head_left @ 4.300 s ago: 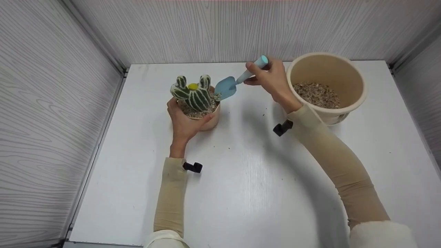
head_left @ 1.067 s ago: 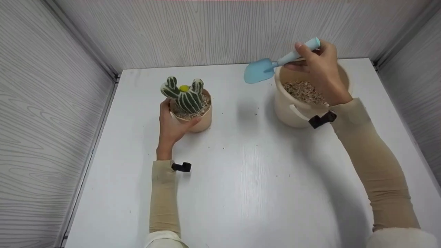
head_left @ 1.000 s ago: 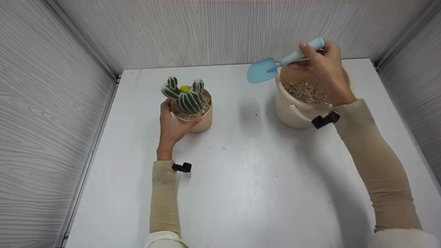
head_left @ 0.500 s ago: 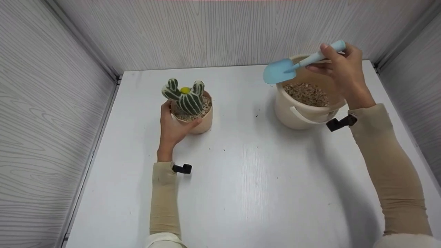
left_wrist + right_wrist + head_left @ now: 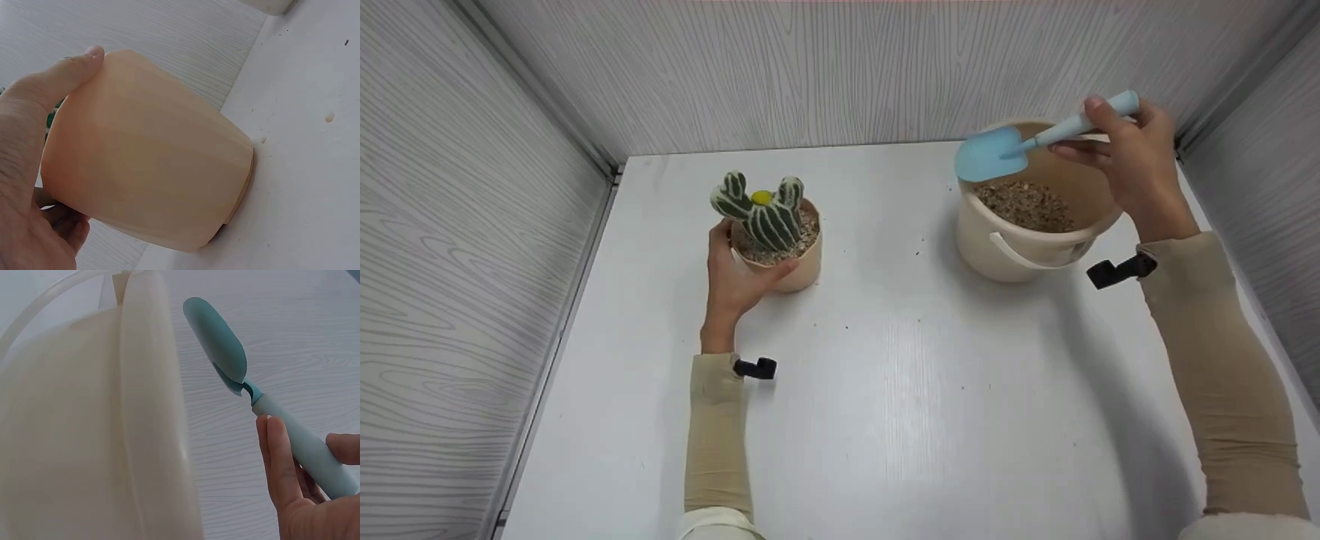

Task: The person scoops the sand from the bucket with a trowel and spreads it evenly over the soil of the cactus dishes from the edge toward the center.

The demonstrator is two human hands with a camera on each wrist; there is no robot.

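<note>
Right now we see the trowel (image 5: 1020, 142) held up over the bucket (image 5: 1020, 255), its blue blade above the near-left part of the rim and its handle running back into the right hand (image 5: 1136, 161). In the right wrist view the fingers (image 5: 281, 467) curl round the handle from below while the thumb lies on the other side — a firm grip on the handle's rear part, with the blade (image 5: 219, 343) clear of the hand and just beside the bucket wall (image 5: 84, 439). We cannot tell whether anything lies on the blade. The bucket holds gravel (image 5: 1024, 206), well below its rim.

Across the table (image 5: 885, 390), well apart from the bucket, the left hand (image 5: 735, 277) holds the pot (image 5: 799, 266). Its thumb (image 5: 62, 79) lies along one side of the pot wall (image 5: 146, 163) and the fingers wrap the other side, so the hand cups the pot from the near-left; the pot stands upright on the table. A cactus (image 5: 761, 214) with a yellow top rises from gravel in the pot, above the left hand's fingers.

Between pot and bucket we see a few loose grains (image 5: 919, 251) scattered on the table — nothing else lies between the two hands. Grey wood-grain walls (image 5: 810, 67) close in the table on three sides.
</note>
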